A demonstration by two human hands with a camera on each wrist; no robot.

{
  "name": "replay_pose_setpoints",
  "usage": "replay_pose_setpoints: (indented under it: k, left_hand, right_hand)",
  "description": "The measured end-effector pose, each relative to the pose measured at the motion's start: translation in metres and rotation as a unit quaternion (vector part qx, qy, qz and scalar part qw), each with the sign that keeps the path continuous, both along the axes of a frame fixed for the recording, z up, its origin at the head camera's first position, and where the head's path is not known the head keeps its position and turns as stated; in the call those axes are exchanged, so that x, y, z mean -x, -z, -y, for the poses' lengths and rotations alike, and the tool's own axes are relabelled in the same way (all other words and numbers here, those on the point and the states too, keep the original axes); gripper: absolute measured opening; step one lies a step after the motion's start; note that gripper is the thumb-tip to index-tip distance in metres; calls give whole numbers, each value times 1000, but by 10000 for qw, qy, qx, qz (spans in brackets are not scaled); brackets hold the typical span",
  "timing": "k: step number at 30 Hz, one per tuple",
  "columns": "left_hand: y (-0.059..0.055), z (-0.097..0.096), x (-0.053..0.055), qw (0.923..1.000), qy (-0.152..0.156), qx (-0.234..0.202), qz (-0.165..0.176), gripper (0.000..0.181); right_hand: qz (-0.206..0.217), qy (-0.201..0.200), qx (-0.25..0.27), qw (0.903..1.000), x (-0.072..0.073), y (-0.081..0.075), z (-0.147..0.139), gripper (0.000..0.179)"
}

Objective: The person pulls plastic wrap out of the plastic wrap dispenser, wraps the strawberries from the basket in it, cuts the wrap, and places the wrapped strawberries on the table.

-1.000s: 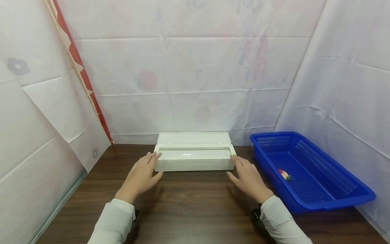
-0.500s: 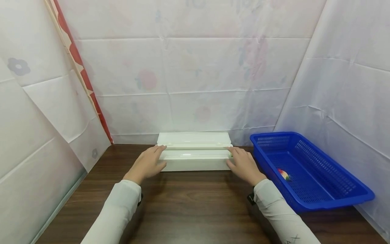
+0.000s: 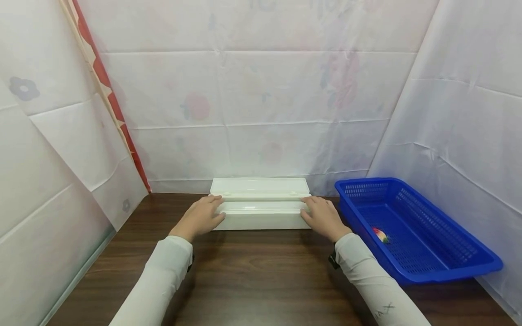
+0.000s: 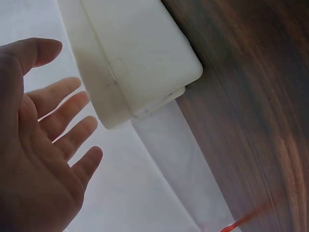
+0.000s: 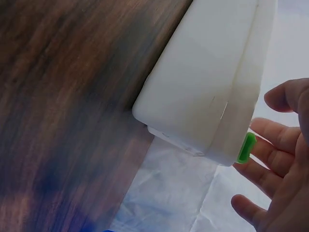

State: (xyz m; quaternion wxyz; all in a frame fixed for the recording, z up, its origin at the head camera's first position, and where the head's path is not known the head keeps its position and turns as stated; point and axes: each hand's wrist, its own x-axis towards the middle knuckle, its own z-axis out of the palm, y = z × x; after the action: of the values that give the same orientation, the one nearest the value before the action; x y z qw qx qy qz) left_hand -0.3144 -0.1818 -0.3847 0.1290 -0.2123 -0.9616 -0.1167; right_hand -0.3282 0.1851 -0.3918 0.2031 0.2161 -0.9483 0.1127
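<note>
A long white plastic box (image 3: 263, 222), which looks like a cling film dispenser, lies on the table with its lid (image 3: 259, 184) raised at the back. My left hand (image 3: 200, 217) is at the box's left end, thumb toward the front and fingertips at the upper edge. At the opposite end, my right hand (image 3: 325, 217) mirrors it. In the left wrist view the fingers (image 4: 65, 116) are spread and slightly bent beside the rim. A small green plastic piece (image 5: 246, 148) sits on the box's rim among the right fingertips in the right wrist view.
On the right stands a blue perforated basket (image 3: 452, 274) holding a small red, yellow and green item (image 3: 381, 235). The wooden table (image 3: 261, 271) extends in front of the box. White printed sheets (image 3: 261, 90) hang behind and at both sides.
Both hands have moved forward and inward, from the front corners of the box onto its ends. In the last half second they have shifted only slightly inward. The basket has not moved.
</note>
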Motion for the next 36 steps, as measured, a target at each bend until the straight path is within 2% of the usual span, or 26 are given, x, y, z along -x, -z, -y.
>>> replay_pose_setpoints:
  k: [8, 13, 19, 25, 32, 36]
  left_hand:
    - [0, -2, 4, 9998, 74, -27, 160, 37]
    - [-1, -3, 4, 9999, 119, 73, 76, 33]
    - [-1, -2, 6, 9997, 183, 88, -102, 24]
    - [-2, -1, 9, 9997, 195, -144, 15, 19]
    - [-3, -2, 13, 9994, 190, -244, 139, 17]
    - [-1, -5, 16, 9996, 187, -225, -4, 18]
  right_hand:
    - [-216, -198, -140, 9995, 9, 4, 4, 27]
    - [-422, -411, -270, 9979, 13, 5, 3, 22]
    - [-203, -557, -426, 9973, 16, -1, 3, 19]
    - [0, -617, -595, 9963, 21, -6, 4, 16]
    - [-218, -712, -336, 9967, 23, -4, 6, 11]
    - [-415, -780, -284, 9957, 24, -2, 6, 10]
